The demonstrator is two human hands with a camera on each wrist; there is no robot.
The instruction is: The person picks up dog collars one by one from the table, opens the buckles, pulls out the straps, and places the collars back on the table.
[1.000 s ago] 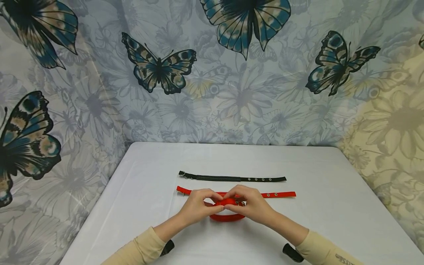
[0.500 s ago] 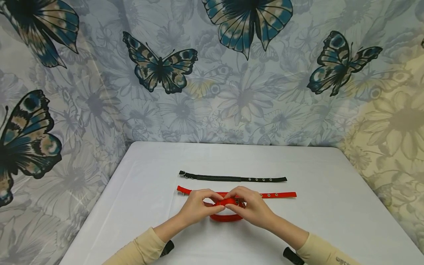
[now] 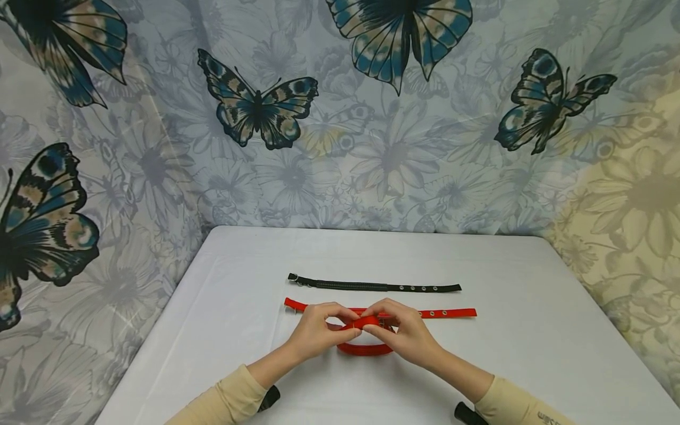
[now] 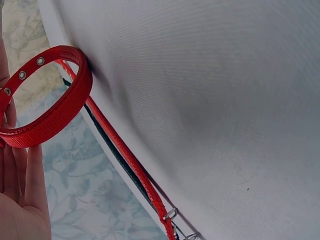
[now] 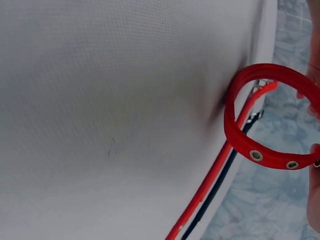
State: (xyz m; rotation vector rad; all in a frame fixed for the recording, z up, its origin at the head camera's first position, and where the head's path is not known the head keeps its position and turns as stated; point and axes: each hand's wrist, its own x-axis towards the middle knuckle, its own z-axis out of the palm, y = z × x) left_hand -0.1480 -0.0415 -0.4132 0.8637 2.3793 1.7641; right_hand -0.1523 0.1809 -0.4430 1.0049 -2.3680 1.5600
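A red collar (image 3: 364, 350), bent round into a loop, is held up between both hands near the middle of the white table. My left hand (image 3: 316, 330) pinches its top strap between thumb and fingers. Close beside, my right hand (image 3: 406, 329) pinches the same strap at its buckle, which the fingers partly hide. Metal eyelets show along the loop of the collar (image 4: 60, 112) in the left wrist view. From the right wrist, the collar (image 5: 235, 125) hangs as a ring with its lower edge close over the table.
Behind the hands a second red collar (image 3: 448, 313) lies stretched out straight, its middle covered by the fingers. Farther back a black collar (image 3: 350, 285) lies parallel to it. The white table (image 3: 239, 254) ends at a butterfly-patterned cloth (image 3: 393, 177).
Both hands stay in nearly the same place. The right fingers have shifted slightly on the strap, and the buckle shows less than before.
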